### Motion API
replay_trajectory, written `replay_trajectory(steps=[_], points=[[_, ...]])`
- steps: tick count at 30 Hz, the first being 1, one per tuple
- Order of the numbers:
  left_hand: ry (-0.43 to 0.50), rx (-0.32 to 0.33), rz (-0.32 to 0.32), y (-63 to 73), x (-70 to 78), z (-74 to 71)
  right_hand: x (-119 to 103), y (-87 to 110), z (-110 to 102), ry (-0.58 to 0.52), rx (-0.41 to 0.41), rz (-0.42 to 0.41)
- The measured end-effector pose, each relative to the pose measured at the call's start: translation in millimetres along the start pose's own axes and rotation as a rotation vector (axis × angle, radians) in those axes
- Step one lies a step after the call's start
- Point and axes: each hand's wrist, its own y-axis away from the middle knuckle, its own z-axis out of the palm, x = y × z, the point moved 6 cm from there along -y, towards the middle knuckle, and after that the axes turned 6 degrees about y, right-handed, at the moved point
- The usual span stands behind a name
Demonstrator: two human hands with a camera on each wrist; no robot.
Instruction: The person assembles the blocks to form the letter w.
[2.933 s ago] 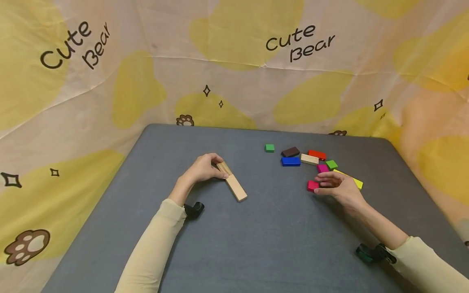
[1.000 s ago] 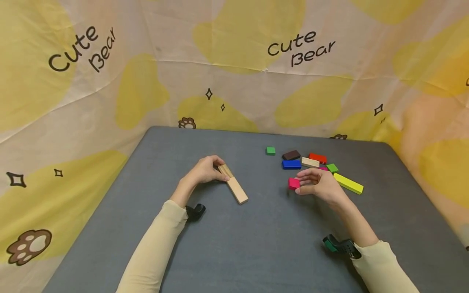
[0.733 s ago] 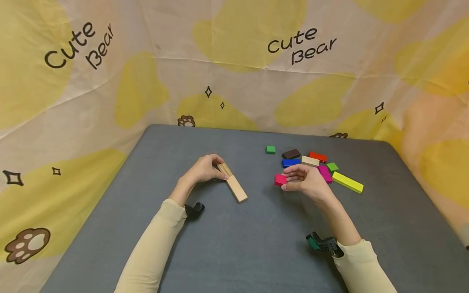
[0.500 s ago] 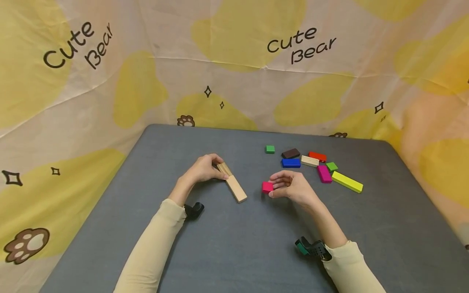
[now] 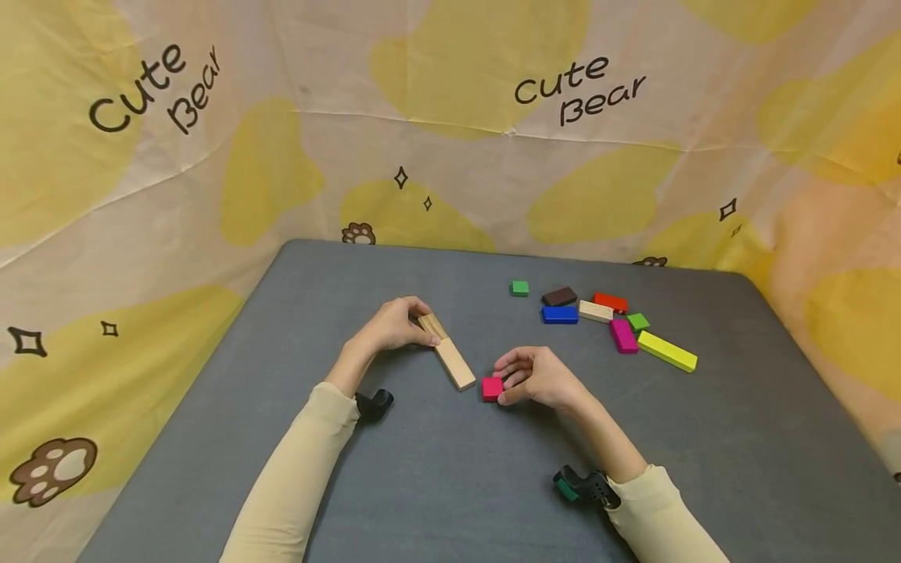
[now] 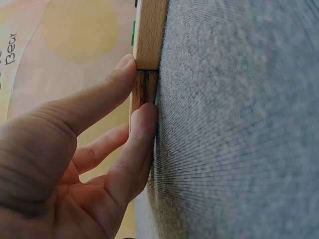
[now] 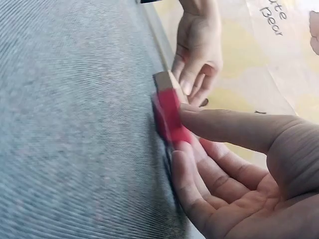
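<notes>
Two plain wooden blocks lie end to end in a slanting row on the grey table. My left hand [image 5: 394,324] pinches the farther block [image 6: 144,87] between thumb and fingers, partly covering it. The nearer wooden block [image 5: 456,364] butts against it. Just right of the row's near end, my right hand [image 5: 542,380] holds a small pinkish-red block [image 5: 492,389] between thumb and fingertips, low at the table surface. In the right wrist view this red block [image 7: 169,112] appears blurred, in front of the wooden row.
At the back right lie a green block [image 5: 519,288], a dark brown block [image 5: 559,296], a blue block [image 5: 560,315], a pale wooden block [image 5: 595,311], a red block [image 5: 610,303], a magenta block [image 5: 623,336], a light green block [image 5: 638,321] and a long yellow block [image 5: 667,351].
My right hand has carried the pinkish-red block leftward and nearer, from the coloured group to beside the wooden row's near end. My left hand stays on the wooden blocks.
</notes>
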Motion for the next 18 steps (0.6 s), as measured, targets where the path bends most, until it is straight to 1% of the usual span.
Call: replay_trajectory(steps=[2,4,11,18], points=[[0.0,0.003,0.001,0.4,0.2,-0.4,-0.3,0.0,3.3,-0.002,-0.03,-0.004],[-0.002,0.005,0.004,0.5,-0.1,-0.1,-0.6,-0.1,5.2,0.004,-0.037,-0.004],[0.01,-0.004,0.003,0.6,0.0,2.7,-0.8,-0.7,8.0,0.023,-0.013,0.0],[0.008,0.007,0.008,1.0,0.4,-0.2,-3.8,-3.2,11.7,0.044,0.002,-0.002]])
